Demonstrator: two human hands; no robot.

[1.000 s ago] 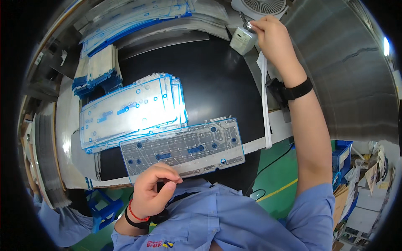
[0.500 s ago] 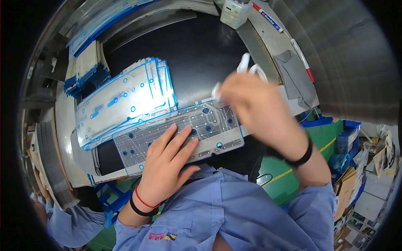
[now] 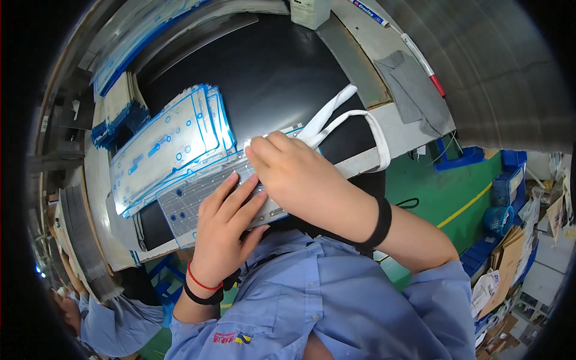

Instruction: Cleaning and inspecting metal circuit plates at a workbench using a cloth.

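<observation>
Leftward onto the clear circuit film (image 3: 185,197), the right hand (image 3: 294,175) has moved, fingers curled around a white cloth strip (image 3: 329,111). Both hands cover the film's middle; its long axis slants up rightward. It lies beneath the left hand's (image 3: 225,219) spread fingers. Blue-edged sheets (image 3: 162,150) are stacked just beyond, a bottle (image 3: 311,13) farther off.

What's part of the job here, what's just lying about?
Job:
- circuit sheet, left hand on it
- white cloth, in right hand
- likely sheet stack
- likely white bottle: right hand was there a second ago

Apparently lying about:
- grey cloth
- red-capped marker
- blue basket
</observation>
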